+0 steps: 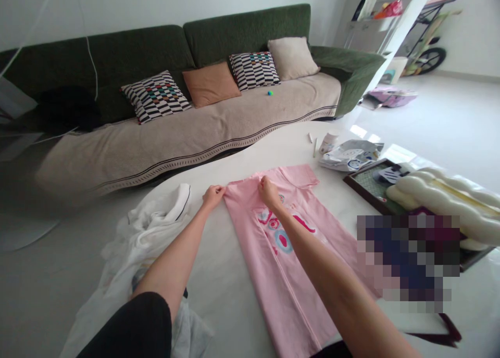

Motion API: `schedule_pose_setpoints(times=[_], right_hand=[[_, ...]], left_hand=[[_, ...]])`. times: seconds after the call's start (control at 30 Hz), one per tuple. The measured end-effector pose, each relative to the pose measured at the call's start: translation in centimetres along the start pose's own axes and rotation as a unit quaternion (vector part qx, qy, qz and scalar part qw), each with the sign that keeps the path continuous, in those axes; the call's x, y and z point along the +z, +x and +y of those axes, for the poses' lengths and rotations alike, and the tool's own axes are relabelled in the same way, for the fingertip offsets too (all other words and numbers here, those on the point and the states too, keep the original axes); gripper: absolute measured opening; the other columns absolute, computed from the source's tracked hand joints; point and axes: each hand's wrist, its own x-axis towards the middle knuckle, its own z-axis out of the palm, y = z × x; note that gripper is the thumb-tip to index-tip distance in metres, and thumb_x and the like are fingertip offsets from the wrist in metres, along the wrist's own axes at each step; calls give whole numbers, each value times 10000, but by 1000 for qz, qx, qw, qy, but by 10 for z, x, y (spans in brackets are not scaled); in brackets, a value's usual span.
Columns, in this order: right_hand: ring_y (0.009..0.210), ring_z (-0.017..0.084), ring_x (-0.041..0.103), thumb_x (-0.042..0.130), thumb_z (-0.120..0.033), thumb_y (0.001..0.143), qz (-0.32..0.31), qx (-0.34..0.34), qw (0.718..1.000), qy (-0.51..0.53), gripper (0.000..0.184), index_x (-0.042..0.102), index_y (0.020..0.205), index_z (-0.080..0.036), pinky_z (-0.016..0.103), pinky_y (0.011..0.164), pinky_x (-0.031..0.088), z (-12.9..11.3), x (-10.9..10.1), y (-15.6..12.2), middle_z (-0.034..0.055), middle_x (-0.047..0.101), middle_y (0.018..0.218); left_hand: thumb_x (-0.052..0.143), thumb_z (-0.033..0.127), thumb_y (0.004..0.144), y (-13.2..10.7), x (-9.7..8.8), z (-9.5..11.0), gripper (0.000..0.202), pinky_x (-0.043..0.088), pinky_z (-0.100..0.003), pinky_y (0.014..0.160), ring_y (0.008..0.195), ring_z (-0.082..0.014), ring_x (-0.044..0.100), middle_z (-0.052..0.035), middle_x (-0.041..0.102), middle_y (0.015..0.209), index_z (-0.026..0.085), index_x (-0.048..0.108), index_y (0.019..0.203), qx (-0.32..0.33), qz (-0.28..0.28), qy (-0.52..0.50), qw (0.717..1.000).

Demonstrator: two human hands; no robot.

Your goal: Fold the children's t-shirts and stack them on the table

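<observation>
A pink T-shirt (258,264) with a red and blue print lies on the white table, its left side folded inward over part of the print. My left hand (214,195) pinches the shirt's far left corner between thumb and fingers. Closed on the fabric near the collar is my right hand (269,191), its forearm crossing above the shirt. One short sleeve (302,176) spreads out to the right. To the left of my left forearm lies a crumpled heap of white clothes (156,228), one with a dark-edged collar.
On the table's right side are a silver-white plastic bag (351,155), a small white bottle (328,142) and a dark-framed tray (363,189) with a puffy cream object (441,196). Behind the table stands a green sofa (250,27) with several cushions.
</observation>
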Motion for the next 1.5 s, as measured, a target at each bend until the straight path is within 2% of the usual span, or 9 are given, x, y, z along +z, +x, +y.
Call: schedule_pose_setpoints(times=[0.27, 0.43, 0.53, 0.63, 0.7, 0.93, 1.17, 1.33, 1.5], right_hand=[[702, 159, 487, 266, -111, 839, 28, -42, 999, -2, 225, 461, 936, -169, 245, 609, 330, 10, 9, -6, 63, 573, 835], [971, 215, 477, 315, -97, 831, 41, -71, 996, -26, 270, 518, 1003, -142, 312, 781, 371, 8, -10, -24, 141, 531, 1091], [1146, 225, 396, 317, -99, 837, 28, -150, 988, -34, 358, 492, 1148, -130, 373, 919, 334, -5, -21, -70, 152, 430, 1275], [1254, 211, 302, 366, -201, 852, -109, -315, 942, -31, 418, 432, 1259, -138, 394, 1001, 286, -11, -21, -136, 119, 400, 1336], [1305, 220, 211, 418, -297, 842, -179, -355, 917, -40, 519, 346, 1331, -135, 411, 1042, 233, -5, -19, -173, 99, 333, 1391], [1337, 259, 51, 390, -416, 855, -195, -216, 954, -71, 651, 102, 1408, -232, 462, 1061, 165, 28, -32, -242, 56, 94, 1464], [1321, 324, 23, 482, -492, 786, -235, -180, 955, -28, 817, 0, 1403, -257, 554, 1021, 193, -26, -13, -305, 62, -17, 1452], [1317, 320, 42, 479, -464, 798, -238, -173, 956, 8, 800, 10, 1406, -242, 548, 1013, 218, -53, -13, -320, 76, -24, 1448], [1326, 290, 75, 462, -394, 818, -195, -163, 967, -32, 730, 53, 1406, -253, 517, 1036, 200, -25, -19, -313, 51, 38, 1455]], left_hand=[[461, 414, 810, -11, 2, 15, 224, 381, -250, 687, 820, -149, 555, -13, 600, 916, 246, 603, 854, -4, 28, 78, 997], [472, 405, 809, -15, 6, 25, 227, 390, -336, 779, 944, -205, 526, -58, 556, 990, 245, 569, 937, -22, 60, 102, 993], [445, 370, 823, -24, 8, 35, 334, 400, -375, 812, 1034, -248, 489, -119, 505, 1118, 222, 501, 1117, -23, 108, 106, 988], [358, 343, 860, -45, 16, 49, 440, 338, -392, 936, 1204, -264, 357, -139, 382, 1313, 191, 397, 1270, 36, 135, 128, 982], [317, 358, 871, -60, 26, 58, 488, 252, -417, 1009, 1286, -272, 235, -124, 293, 1396, 182, 341, 1325, 80, 96, 152, 980], [311, 547, 826, -76, 47, 67, 633, 133, -502, 1037, 1331, -315, 78, -95, 145, 1463, 243, 254, 1379, 95, -13, 179, 979], [297, 552, 830, -79, 15, 32, 604, 81, -572, 1013, 1334, -294, 92, -75, 142, 1465, 301, 235, 1376, 104, -45, 206, 972], [304, 501, 845, -104, 3, 32, 589, 82, -585, 1007, 1330, -317, 86, -101, 152, 1459, 256, 251, 1379, 89, -5, 225, 970], [291, 509, 846, -121, 27, 62, 569, 122, -562, 1017, 1335, -298, 76, -57, 143, 1466, 308, 236, 1376, 112, -15, 179, 977]])
